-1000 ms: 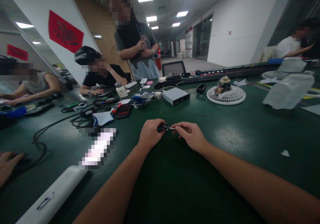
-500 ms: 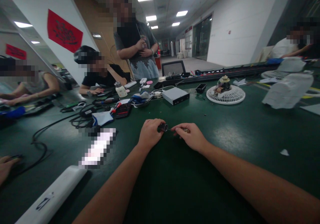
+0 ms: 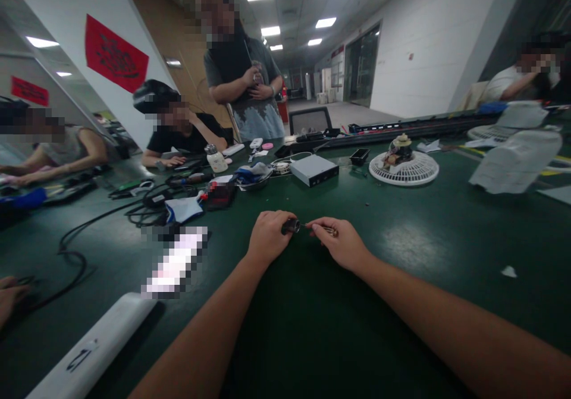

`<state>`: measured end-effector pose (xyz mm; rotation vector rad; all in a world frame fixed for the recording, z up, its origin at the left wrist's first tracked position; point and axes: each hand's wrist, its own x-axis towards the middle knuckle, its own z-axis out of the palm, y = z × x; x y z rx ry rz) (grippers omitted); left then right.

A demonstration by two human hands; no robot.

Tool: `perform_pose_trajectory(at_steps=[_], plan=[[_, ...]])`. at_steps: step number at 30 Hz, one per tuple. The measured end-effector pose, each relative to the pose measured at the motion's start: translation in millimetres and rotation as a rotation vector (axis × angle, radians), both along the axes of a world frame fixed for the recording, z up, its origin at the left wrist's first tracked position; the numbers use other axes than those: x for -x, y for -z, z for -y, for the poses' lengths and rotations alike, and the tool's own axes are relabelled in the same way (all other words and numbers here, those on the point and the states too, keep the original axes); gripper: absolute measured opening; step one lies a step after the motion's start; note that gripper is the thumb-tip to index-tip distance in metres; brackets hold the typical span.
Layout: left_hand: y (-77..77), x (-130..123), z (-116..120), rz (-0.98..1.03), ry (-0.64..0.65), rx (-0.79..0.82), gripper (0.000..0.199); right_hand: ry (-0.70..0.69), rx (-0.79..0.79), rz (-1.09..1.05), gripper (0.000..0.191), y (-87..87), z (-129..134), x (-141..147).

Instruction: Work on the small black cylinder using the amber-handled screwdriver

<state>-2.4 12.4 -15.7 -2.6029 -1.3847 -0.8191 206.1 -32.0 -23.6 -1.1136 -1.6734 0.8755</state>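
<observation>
"Holding something, is that what both your hands are doing?"

"Yes. Your left hand (image 3: 270,238) is gripping a small dark cylinder (image 3: 291,226), the fingers wrapping around it, and its open end is facing your right hand (image 3: 339,243). Your right hand is pinching a slim tool (image 3: 331,231), so both grips are clamping."

"And where is the cylinder resting?"

"You are holding it low over the green table (image 3: 379,211), straight in front of you; I cannot tell whether it is touching the surface."

"Which step are you doing, then?"

"In my judgement, you are working with the tool at that open end. The thin tip is pointing to it, but I cannot tell if they are touching."

"What is the next move asking from you?"

"I think it is asking for steadiness: the left hand holding firm, the right hand guiding the tip in line with the opening."

"Is anything lying farther away?"

"Yes, a grey box (image 3: 314,169) is lying beyond your hands, a round white grille (image 3: 404,177) is resting to its right, and past the table a person (image 3: 264,66) is standing."
</observation>
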Motion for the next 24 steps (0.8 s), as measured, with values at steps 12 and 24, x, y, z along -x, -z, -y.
perform_pose_trajectory(at_steps=[12, 24], plan=[[-1.5, -0.3, 1.0, 0.003, -0.010, 0.004, 0.019, -0.095, 0.079, -0.105, 0.025, -4.8, 1.9, -0.9], [-1.0, -2.7, 2.3, 0.052, -0.096, -0.011, 0.025, -0.106, -0.015, -0.007, 0.024, -1.4, 4.1, 0.6]])
